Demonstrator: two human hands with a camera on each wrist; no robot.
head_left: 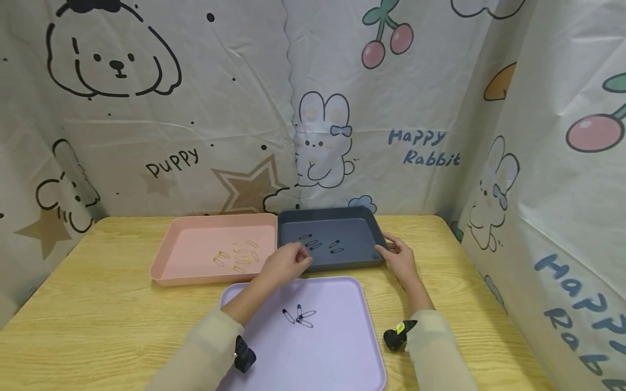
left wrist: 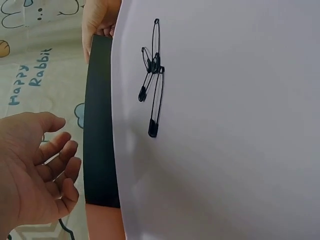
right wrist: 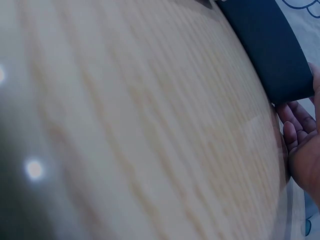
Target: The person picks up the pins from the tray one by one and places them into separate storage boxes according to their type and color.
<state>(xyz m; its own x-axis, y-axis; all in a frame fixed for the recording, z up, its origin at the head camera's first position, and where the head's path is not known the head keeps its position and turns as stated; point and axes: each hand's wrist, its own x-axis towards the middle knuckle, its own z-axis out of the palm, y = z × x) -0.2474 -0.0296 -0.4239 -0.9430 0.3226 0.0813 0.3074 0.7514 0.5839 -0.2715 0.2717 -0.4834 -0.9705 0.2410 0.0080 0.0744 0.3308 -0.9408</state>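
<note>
My left hand [head_left: 288,259] hovers over the front left part of the dark blue tray [head_left: 362,260]. Its fingers are loosely curled, and the left wrist view shows thumb and fingertips apart with nothing visible between them. Several black safety pins [head_left: 335,251] lie in that tray, some partly behind the hand. With my right hand [head_left: 402,260] I hold the tray's right front corner, thumb on the rim and fingers at the side. More black safety pins [left wrist: 156,100] lie in a loose cluster on the lilac tray [head_left: 337,358] in front.
A pink tray [head_left: 191,239] with several gold safety pins [head_left: 239,258] adjoins the dark tray on the left. All three trays rest on a wood-grain table [head_left: 88,298]. A printed cloth [head_left: 235,108] with cartoon animals hangs behind and at both sides.
</note>
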